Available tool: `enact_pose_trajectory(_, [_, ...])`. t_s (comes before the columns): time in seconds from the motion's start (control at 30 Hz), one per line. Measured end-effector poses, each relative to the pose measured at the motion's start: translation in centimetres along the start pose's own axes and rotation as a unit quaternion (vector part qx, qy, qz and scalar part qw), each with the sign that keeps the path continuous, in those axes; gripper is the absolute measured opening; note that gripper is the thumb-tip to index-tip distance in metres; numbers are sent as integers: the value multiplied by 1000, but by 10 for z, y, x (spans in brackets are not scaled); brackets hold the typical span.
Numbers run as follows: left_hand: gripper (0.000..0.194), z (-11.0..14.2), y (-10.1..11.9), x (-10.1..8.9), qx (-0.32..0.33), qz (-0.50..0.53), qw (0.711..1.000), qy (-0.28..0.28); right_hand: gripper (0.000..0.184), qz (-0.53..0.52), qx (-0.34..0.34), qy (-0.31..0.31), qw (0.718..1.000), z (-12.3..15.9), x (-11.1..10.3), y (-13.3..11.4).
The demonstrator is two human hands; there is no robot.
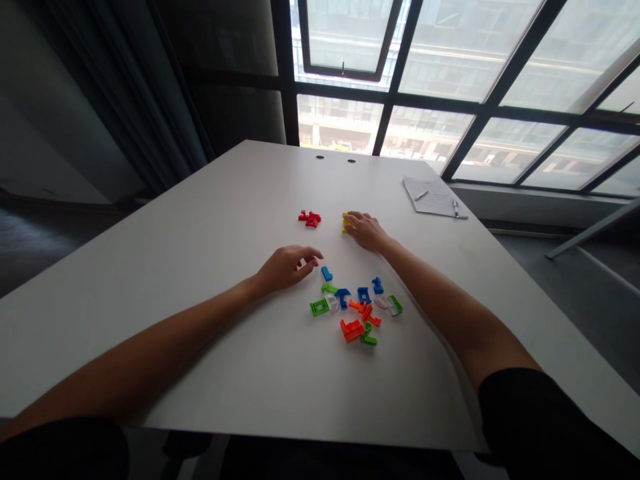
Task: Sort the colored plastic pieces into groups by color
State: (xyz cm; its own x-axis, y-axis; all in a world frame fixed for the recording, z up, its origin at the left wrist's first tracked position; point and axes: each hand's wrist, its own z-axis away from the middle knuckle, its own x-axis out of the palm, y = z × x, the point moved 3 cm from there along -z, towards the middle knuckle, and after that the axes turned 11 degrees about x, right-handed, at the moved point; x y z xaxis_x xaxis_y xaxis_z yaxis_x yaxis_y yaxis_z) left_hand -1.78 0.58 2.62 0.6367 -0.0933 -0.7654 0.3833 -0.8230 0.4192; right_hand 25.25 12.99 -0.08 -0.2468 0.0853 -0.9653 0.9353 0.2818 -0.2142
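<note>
My left hand (287, 267) hovers over the white table (175, 293) with its fingers apart, holding nothing. The nearest thing to it is a small blue plastic piece (327, 273), just beyond the fingertips. My right hand (365, 231) lies further forward, its fingers closed on a yellow plastic piece (345, 223) that is partly hidden by them. To the left of that sits a red cluster of interlocked plastic pieces (310, 219). Below both hands lies a loose heap of green, blue, orange and white plastic pieces (355, 310).
A sheet of paper (433, 197) lies at the table's far right corner with a pen (456, 209) at its edge. Several small holes mark the far edge. Beyond the table stand a large gridded window (425, 67) and a dark curtain (150, 87).
</note>
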Motion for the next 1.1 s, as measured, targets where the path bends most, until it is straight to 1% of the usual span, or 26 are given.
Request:
enact_pose_trajectory(0.13, [25, 3, -1, 10, -7, -3, 1000, -13, 44, -8, 6, 41, 999, -1, -7, -4])
enact_pose_trajectory(0.23, [25, 5, 0, 14, -1, -2, 1000, -19, 40, -26, -1, 80, 996, 8, -15, -9])
enact_pose_trajectory(0.33, [28, 4, 1, 16, 0, -4, 1000, -30, 35, -65, -19, 108, 992, 28, -26, -16])
enact_pose_trajectory(0.4, [32, 3, 0, 17, -3, -21, 999, -47, 33, -116, -25, 110, 987, 48, -33, -19])
enact_pose_trajectory(0.47, [37, 2, 0, 18, -2, -37, 997, -74, 32, -180, -17, 87, 980, 73, -42, -21])
enact_pose_trajectory(0.53, [40, -1, 0, 21, -1, -41, 994, -101, 29, -219, -15, 32, 975, 99, -50, -21])
enact_pose_trajectory(0.63, [35, -8, 0, 26, -9, -28, 993, -115, 23, -192, -48, -78, 977, 132, -60, -18])
enact_pose_trajectory(0.7, [33, -14, 1, 30, -12, -15, 993, -113, 24, -146, -56, -132, 979, 145, -64, -15])
enact_pose_trajectory(0.73, [32, -17, 2, 33, -12, -9, 993, -114, 25, -124, -56, -150, 979, 148, -66, -14])
enact_pose_trajectory(0.83, [35, -24, 3, 40, -16, 35, 992, -122, 27, -87, -62, -174, 979, 150, -66, -15])
enact_pose_trajectory(0.9, [45, -27, 2, 41, -35, 104, 986, -128, 26, -90, -66, -166, 980, 150, -65, -21])
enact_pose_trajectory(0.97, [55, -26, 1, 37, -60, 167, 976, -128, 27, -99, -71, -149, 981, 151, -65, -28])
enact_pose_trajectory(1.03, [56, -25, 3, 31, -67, 183, 973, -127, 29, -102, -80, -149, 980, 153, -64, -36])
enact_pose_trajectory(1.1, [54, -23, 8, 26, -46, 166, 974, -147, 33, -95, -95, -162, 978, 157, -62, -43])
